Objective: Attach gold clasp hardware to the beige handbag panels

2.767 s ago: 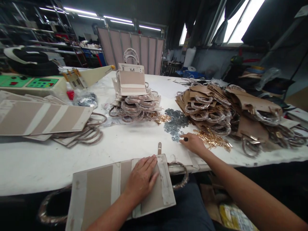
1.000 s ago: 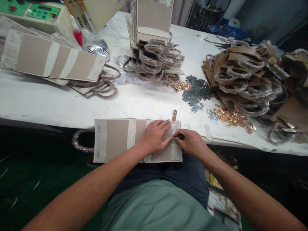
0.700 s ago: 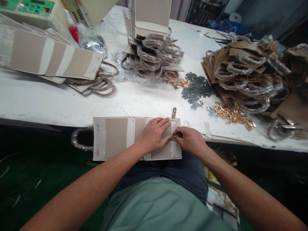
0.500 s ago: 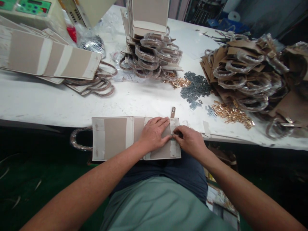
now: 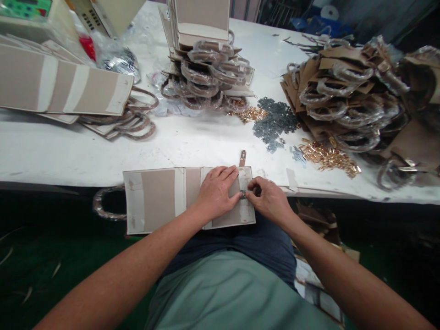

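Note:
A flat beige bag panel (image 5: 160, 192) with whitish strips lies at the table's front edge, partly over my lap. My left hand (image 5: 216, 190) rests flat on it, fingers stretched out. A small dark metal plate (image 5: 243, 194) sits on the panel's right strip, between my two thumbs. My right hand (image 5: 270, 197) is curled beside this plate, thumb and forefinger at its edge; whatever they pinch is too small to make out. A short tab with metal fittings (image 5: 242, 158) sticks out from the panel's far edge. A plastic-wrapped handle (image 5: 109, 203) extends from its left end.
Behind lie loose dark metal plates (image 5: 275, 121) and gold-coloured metal pieces (image 5: 328, 156). Bag panels with wrapped handles are stacked at left (image 5: 92, 87), centre (image 5: 213, 68) and right (image 5: 350, 96). A machine with a green panel (image 5: 25, 9) stands far left.
The view has shifted slightly. The dark metal plate between my thumbs shows more clearly now. Both hands stay at nearly the same spot on the panel.

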A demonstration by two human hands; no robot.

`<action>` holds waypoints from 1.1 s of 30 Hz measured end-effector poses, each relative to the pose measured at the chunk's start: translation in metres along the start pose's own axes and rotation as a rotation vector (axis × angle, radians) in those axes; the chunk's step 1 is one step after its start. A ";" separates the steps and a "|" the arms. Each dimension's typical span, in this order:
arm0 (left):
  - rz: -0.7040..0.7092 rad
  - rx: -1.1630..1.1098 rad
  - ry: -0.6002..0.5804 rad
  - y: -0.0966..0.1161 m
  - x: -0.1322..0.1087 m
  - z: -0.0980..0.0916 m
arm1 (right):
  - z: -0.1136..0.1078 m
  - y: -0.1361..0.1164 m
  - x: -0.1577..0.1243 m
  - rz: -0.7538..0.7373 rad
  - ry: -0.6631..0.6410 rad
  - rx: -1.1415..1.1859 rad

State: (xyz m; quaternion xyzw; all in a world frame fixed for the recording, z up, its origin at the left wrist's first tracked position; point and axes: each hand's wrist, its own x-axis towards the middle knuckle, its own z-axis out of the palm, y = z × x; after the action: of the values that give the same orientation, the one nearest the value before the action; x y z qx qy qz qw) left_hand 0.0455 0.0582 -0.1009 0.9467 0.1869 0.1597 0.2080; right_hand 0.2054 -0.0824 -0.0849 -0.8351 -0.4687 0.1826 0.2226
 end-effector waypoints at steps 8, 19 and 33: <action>0.019 0.037 -0.010 -0.003 0.000 0.001 | 0.007 -0.003 0.000 0.002 0.050 -0.026; 0.125 0.147 0.093 -0.017 0.001 0.001 | -0.046 0.011 0.021 0.033 0.038 0.134; 0.089 0.155 0.040 -0.020 -0.002 0.000 | -0.120 0.123 0.144 0.204 0.099 -0.281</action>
State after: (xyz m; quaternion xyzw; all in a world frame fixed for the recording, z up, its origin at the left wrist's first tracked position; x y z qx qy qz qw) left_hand 0.0376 0.0737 -0.1100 0.9640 0.1603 0.1729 0.1229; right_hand 0.4244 -0.0394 -0.0659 -0.9091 -0.3910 0.0956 0.1068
